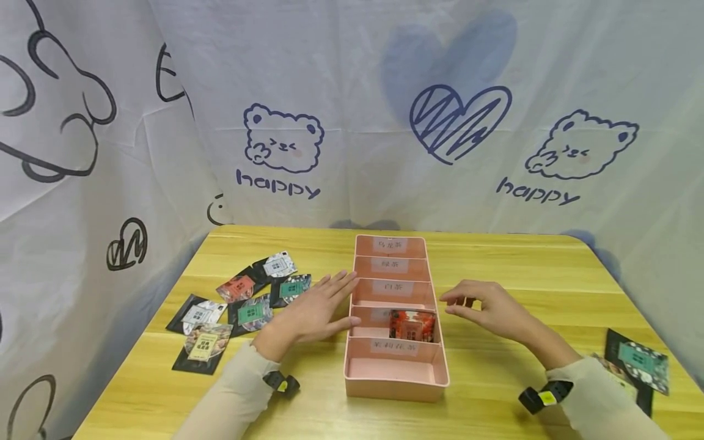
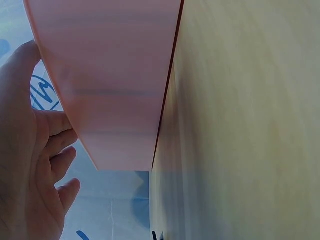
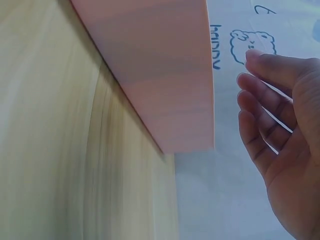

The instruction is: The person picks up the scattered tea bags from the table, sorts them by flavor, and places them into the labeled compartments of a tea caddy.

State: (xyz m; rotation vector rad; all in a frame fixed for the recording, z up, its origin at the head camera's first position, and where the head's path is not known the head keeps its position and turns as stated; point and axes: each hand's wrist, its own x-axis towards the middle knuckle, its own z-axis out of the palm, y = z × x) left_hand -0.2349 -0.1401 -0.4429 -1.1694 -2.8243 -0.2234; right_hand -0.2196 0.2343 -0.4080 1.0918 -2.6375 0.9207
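A long pink divided box (image 1: 396, 390) stands on the table, with a paper label in each of its compartments. One red packet (image 1: 412, 326) leans in the second compartment from the near end. My left hand (image 1: 315, 311) rests on the box's left rim, fingers extended; the left wrist view shows fingertips along the top edge of the pink side wall (image 2: 110, 75). My right hand (image 1: 489, 308) is just off the box's right side, its fingers slightly bent with nothing between them. In the right wrist view its thumb and fingers stand apart from the box wall (image 3: 160, 75).
Several black-backed packets with coloured labels lie left of the box, among them a yellow-labelled packet (image 1: 201, 348) and a white-labelled packet (image 1: 279, 265). At the far right, a green-labelled packet (image 1: 640, 360) overlaps another, partly behind the right sleeve. A printed curtain (image 1: 352, 73) hangs behind the wooden table (image 1: 528, 256).
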